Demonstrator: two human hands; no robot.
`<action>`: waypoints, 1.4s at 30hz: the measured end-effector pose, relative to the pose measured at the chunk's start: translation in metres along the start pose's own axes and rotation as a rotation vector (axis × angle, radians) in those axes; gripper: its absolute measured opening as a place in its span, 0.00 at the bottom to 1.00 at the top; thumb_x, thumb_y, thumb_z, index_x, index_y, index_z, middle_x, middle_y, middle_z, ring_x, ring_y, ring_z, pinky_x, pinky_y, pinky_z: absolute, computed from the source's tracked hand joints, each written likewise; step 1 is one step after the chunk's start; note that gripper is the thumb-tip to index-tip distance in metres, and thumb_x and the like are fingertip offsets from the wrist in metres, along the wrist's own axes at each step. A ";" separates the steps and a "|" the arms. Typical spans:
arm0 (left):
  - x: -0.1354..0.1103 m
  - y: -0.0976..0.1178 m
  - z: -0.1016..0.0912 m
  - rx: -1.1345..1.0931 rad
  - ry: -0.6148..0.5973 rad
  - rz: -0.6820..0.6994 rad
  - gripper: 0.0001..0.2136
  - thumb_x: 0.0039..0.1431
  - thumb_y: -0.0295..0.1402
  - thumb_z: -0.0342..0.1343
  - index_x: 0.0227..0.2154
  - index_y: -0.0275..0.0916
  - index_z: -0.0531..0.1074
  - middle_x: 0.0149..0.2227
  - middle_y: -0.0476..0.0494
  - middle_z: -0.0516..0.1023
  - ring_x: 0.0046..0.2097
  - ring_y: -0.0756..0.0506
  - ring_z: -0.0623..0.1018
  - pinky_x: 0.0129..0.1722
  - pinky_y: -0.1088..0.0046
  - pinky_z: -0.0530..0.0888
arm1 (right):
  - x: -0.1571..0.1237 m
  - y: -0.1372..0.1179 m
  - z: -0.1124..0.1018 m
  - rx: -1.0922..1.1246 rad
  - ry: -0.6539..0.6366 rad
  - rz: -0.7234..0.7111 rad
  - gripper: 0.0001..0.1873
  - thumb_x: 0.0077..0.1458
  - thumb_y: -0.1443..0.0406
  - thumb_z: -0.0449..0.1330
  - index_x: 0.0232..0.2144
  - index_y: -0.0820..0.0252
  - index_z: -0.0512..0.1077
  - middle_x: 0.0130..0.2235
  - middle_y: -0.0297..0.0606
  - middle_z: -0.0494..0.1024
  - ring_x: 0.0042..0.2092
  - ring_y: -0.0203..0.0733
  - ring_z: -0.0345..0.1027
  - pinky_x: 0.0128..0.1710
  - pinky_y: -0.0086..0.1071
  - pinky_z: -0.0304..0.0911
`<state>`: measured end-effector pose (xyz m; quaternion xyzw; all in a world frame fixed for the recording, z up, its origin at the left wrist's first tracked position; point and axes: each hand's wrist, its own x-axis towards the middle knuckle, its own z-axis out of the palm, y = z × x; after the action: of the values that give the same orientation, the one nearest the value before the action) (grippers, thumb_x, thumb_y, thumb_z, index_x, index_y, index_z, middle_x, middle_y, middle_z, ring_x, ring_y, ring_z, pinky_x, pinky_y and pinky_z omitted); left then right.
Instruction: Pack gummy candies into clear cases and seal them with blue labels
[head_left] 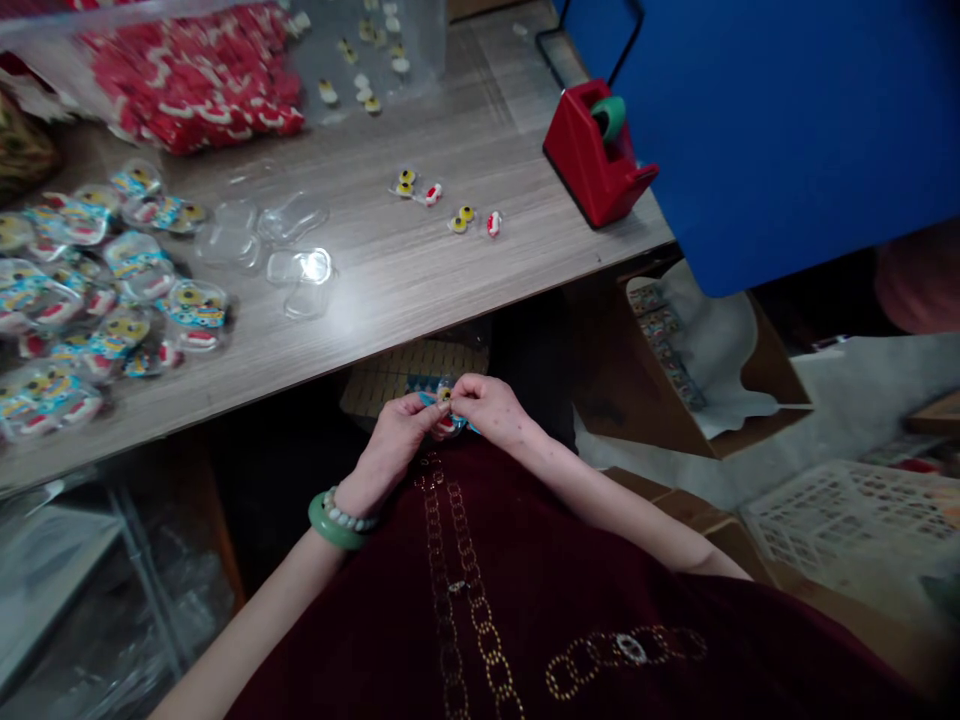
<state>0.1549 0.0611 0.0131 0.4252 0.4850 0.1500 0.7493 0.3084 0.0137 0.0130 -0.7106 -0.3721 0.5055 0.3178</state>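
In front of my lap, below the table edge, my left hand [396, 437] and my right hand [493, 409] meet with fingers pinched. Between them is a small plastic blister pack [448, 424] with bits of blue, yellow and red; the fingers cover much of it. On the table beyond lie two small groups of loose pieces: yellow-and-black eye-like pieces [460, 221] and red-and-white pieces [493, 224]. To their left are several clear plastic shells [298, 268]. Farther left spreads a pile of filled packs [139, 265] with blue printing.
A red tape dispenser [596, 155] stands at the table's right end, beside a blue panel [780, 120]. A clear bin [367, 60] at the back holds red and yellow pieces. Lower right are an open cardboard box [675, 380] and a white plastic crate [847, 515].
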 end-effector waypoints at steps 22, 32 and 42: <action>0.006 -0.006 0.003 -0.160 0.330 -0.015 0.15 0.40 0.40 0.70 0.25 0.34 0.74 0.20 0.49 0.74 0.21 0.50 0.71 0.23 0.75 0.67 | -0.013 0.017 0.006 0.511 0.015 0.118 0.09 0.46 0.61 0.64 0.30 0.59 0.73 0.25 0.29 0.70 0.28 0.32 0.60 0.31 0.30 0.57; 0.005 -0.004 -0.002 -0.331 0.076 -0.137 0.14 0.44 0.39 0.70 0.25 0.33 0.75 0.20 0.46 0.76 0.21 0.49 0.72 0.24 0.73 0.71 | -0.011 0.019 0.000 0.613 -0.007 0.066 0.08 0.41 0.62 0.67 0.24 0.59 0.73 0.24 0.28 0.70 0.27 0.32 0.59 0.32 0.30 0.56; 0.003 -0.007 -0.001 -0.413 -0.051 -0.152 0.14 0.44 0.39 0.71 0.27 0.34 0.75 0.21 0.46 0.75 0.20 0.49 0.72 0.21 0.73 0.71 | -0.010 0.024 0.005 0.705 -0.167 0.078 0.15 0.43 0.61 0.68 0.34 0.58 0.73 0.29 0.29 0.75 0.29 0.32 0.64 0.35 0.30 0.61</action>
<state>0.1542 0.0599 0.0056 0.2283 0.4555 0.1784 0.8418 0.3067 -0.0069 -0.0030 -0.5273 -0.1725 0.6708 0.4922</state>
